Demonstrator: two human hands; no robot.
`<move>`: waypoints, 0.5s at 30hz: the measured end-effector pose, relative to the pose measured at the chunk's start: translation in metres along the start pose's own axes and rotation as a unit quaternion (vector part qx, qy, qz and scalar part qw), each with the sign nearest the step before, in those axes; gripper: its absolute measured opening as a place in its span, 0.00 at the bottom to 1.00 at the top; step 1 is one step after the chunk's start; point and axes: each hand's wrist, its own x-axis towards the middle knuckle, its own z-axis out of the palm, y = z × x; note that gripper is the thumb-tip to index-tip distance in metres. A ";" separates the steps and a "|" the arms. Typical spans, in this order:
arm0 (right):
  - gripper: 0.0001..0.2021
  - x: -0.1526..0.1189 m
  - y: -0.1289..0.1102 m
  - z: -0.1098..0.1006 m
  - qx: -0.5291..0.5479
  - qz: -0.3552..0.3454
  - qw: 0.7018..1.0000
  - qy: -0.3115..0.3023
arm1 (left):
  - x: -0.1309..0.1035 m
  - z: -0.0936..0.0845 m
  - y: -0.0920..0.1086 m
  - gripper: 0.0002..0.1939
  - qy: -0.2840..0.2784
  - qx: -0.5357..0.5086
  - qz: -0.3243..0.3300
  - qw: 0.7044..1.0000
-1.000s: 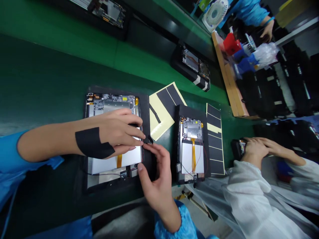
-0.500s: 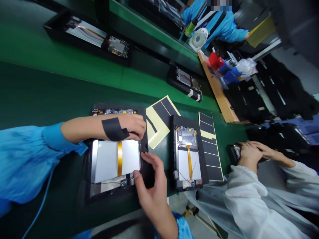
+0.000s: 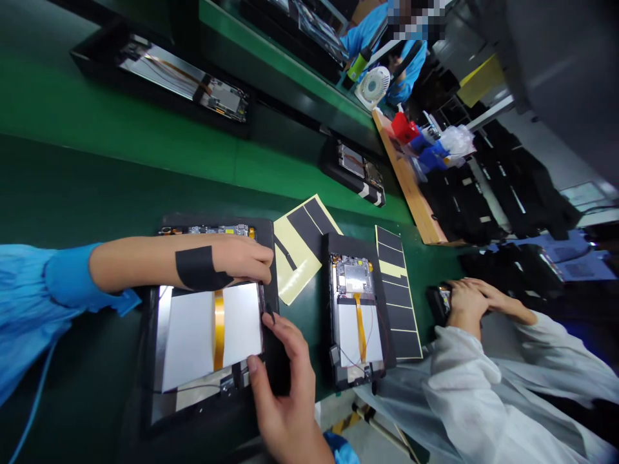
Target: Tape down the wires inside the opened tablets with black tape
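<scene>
Person in blue sleeves works over an opened tablet (image 3: 164, 348) on the green table (image 3: 72, 200). R hand (image 3: 290, 393) has its grip spread, thumb at the lower R corner of the white battery (image 3: 193, 332), forefinger by its R edge near a small black strip (image 3: 270, 313). L hand (image 3: 244, 258), w/ a black patch (image 3: 197, 267) at the wrist, lies across the tablet's upper pt.; fingers curl, tips hidden, so can't tell if its grip pinches anything. To the R: sticker sheet (image 3: 298, 248), 2nd opened tablet (image 3: 360, 322), another sticker sheet (image 3: 399, 293) & a white-sleeved co-worker (image 3: 464, 367).
</scene>
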 end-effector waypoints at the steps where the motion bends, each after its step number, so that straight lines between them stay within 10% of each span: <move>1: 0.29 0.000 0.000 0.000 -0.003 -0.001 1.000 -0.006 | 0.001 -0.002 0.001 0.15 0.003 -0.004 -0.004 1.000; 15: 0.32 0.001 -0.007 0.001 -0.040 0.009 0.999 -0.016 | 0.008 -0.004 -0.001 0.13 0.050 0.009 0.030 0.998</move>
